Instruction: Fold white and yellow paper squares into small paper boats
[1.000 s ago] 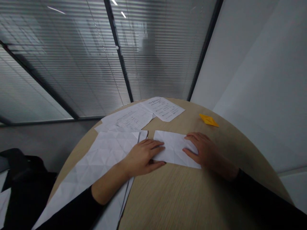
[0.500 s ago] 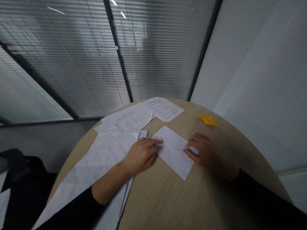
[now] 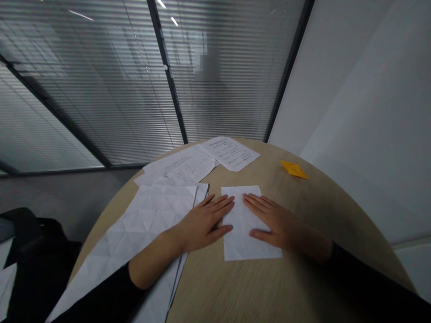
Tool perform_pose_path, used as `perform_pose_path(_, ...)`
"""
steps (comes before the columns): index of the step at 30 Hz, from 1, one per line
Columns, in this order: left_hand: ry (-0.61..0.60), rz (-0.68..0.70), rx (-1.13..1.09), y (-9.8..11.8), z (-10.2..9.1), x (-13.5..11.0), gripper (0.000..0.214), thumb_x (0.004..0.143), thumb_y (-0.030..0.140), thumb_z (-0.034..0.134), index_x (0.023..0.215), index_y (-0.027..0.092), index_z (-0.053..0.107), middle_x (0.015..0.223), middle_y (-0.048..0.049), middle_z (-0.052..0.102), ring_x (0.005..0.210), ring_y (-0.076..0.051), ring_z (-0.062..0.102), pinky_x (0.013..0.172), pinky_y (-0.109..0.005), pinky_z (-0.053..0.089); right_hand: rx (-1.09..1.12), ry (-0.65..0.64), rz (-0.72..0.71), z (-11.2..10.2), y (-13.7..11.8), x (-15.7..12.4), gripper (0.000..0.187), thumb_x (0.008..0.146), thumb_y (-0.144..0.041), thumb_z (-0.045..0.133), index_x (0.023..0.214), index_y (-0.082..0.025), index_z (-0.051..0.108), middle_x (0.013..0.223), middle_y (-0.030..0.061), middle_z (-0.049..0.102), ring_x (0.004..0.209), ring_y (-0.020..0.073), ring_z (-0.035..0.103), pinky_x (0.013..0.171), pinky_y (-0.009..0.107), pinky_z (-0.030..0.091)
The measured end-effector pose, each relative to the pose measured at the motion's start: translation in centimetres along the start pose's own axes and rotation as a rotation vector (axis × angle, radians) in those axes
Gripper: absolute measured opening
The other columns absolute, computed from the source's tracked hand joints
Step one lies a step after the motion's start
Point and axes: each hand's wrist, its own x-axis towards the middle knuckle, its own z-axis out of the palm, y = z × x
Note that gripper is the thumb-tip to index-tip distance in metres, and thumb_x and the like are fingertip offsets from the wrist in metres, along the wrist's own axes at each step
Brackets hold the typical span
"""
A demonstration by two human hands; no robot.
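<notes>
Creased white sheet (image 3: 239, 242) lies flat on the desk (image 3: 215, 287), between both hands, its long side running away from the person. Left hand (image 3: 202, 222) rests open, palm down, fingertips just over the sheet's left edge; right hand (image 3: 279, 226) is open too, fingers on the sheet's right side. Neither grip clenches anything; both only press. Step in hand reads as flattening; next move seems to call for lifting an edge. Sheet now sits squared, no longer corner-on as in the earlier frame. Under the left forearm, large creased paper (image 3: 148, 215). Farther off, printed pages (image 3: 229, 153), folded orange paper (image 3: 293, 169), glass partition with blinds (image 3: 101, 89).
</notes>
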Motion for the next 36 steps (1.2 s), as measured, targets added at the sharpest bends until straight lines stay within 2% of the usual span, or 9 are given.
perform_pose_path(6, 0.011, 0.018, 0.010, -0.4, 0.4, -0.1, 0.077, 0.123, 0.056, 0.051, 0.188, 0.032, 0.017, 0.189, -0.0106, 0.036, 0.178, -0.032, 0.033, 0.147, -0.062, 0.023, -0.089, 0.057, 0.084, 0.6, 2.2, -0.4, 0.096, 0.110, -0.054, 0.069, 0.187, -0.021, 0.023, 0.187, 0.0195, 0.040, 0.173, 0.0384, 0.042, 0.140, 0.062, 0.040)
perform_pose_path(10, -0.005, 0.042, 0.039, -0.4, 0.1, 0.0, 0.072, 0.123, 0.054, 0.049, 0.186, 0.031, 0.022, 0.190, -0.0107, 0.035, 0.178, -0.033, 0.031, 0.146, -0.064, 0.021, -0.140, 0.120, 0.156, -0.3, 2.6, -0.1, 0.077, 0.110, -0.047, 0.066, 0.180, -0.024, 0.042, 0.180, 0.0178, 0.054, 0.166, 0.0390, 0.053, 0.135, 0.067, 0.044)
perform_pose_path(12, 0.006, 0.074, 0.053, -0.1, -0.1, 0.1, 0.068, 0.123, 0.052, 0.050, 0.184, 0.029, 0.030, 0.189, -0.0115, 0.038, 0.176, -0.035, 0.037, 0.145, -0.065, 0.024, -0.151, 0.184, 0.170, -0.8, 2.4, 0.0, 0.058, 0.109, -0.043, 0.065, 0.164, -0.024, 0.062, 0.165, 0.0166, 0.069, 0.151, 0.0386, 0.066, 0.133, 0.068, 0.045)
perform_pose_path(15, 0.090, 0.090, 0.078, 0.1, -0.4, 0.5, 0.052, 0.121, 0.040, 0.053, 0.172, 0.028, 0.053, 0.175, -0.0124, 0.059, 0.159, -0.035, 0.059, 0.134, -0.061, 0.044, -0.166, 0.279, 0.192, -1.5, 1.9, 0.1, 0.026, 0.108, -0.038, 0.066, 0.127, -0.026, 0.080, 0.124, 0.0121, 0.085, 0.116, 0.0348, 0.080, 0.130, 0.066, 0.047)
perform_pose_path(18, 0.164, 0.078, 0.137, 0.0, -0.4, 0.7, 0.041, 0.118, 0.021, 0.049, 0.152, 0.025, 0.070, 0.151, -0.0123, 0.076, 0.134, -0.032, 0.073, 0.116, -0.054, 0.057, -0.194, 0.368, 0.199, -1.7, 1.8, 0.0, 0.014, 0.107, -0.035, 0.067, 0.102, -0.028, 0.079, 0.094, 0.0072, 0.081, 0.092, 0.0315, 0.077, 0.124, 0.065, 0.050)
perform_pose_path(21, 0.184, 0.081, 0.156, -0.1, -0.5, 0.6, 0.038, 0.115, 0.018, 0.047, 0.142, 0.022, 0.075, 0.142, -0.0119, 0.080, 0.124, -0.031, 0.077, 0.107, -0.052, 0.059, -0.206, 0.433, 0.183, -1.7, 1.6, 0.1, 0.008, 0.103, -0.032, 0.069, 0.103, -0.027, 0.076, 0.099, 0.0096, 0.080, 0.099, 0.0347, 0.076, 0.117, 0.064, 0.054)
perform_pose_path(26, 0.163, 0.072, 0.061, 0.8, -1.2, 0.5, 0.038, 0.113, 0.046, 0.063, 0.140, 0.021, 0.075, 0.141, -0.0115, 0.082, 0.123, -0.033, 0.079, 0.109, -0.053, 0.060, -0.092, 0.391, 0.074, -1.9, 1.2, 0.0, 0.034, 0.102, -0.031, 0.071, 0.136, -0.027, 0.072, 0.144, 0.0152, 0.077, 0.132, 0.0385, 0.072, 0.118, 0.063, 0.057)
perform_pose_path(32, 0.119, 0.012, 0.103, 1.1, -1.4, 0.6, 0.087, 0.094, 0.081, 0.079, 0.153, 0.019, 0.068, 0.159, -0.0188, 0.072, 0.136, -0.043, 0.074, 0.117, -0.062, 0.057, 0.056, 0.112, -0.224, -2.3, 0.3, -0.7, 0.068, 0.100, -0.059, 0.082, 0.158, -0.027, 0.064, 0.162, 0.0147, 0.070, 0.149, 0.0377, 0.067, 0.131, 0.062, 0.048)
perform_pose_path(36, 0.119, -0.045, 0.149, 0.7, -1.1, 0.6, 0.084, 0.100, 0.079, 0.075, 0.156, 0.017, 0.066, 0.160, -0.0201, 0.071, 0.138, -0.043, 0.073, 0.116, -0.062, 0.058, 0.042, 0.055, -0.122, -1.7, 0.0, -0.4, 0.103, 0.089, -0.079, 0.089, 0.169, -0.023, 0.057, 0.176, 0.0190, 0.058, 0.159, 0.0414, 0.058, 0.136, 0.063, 0.043)
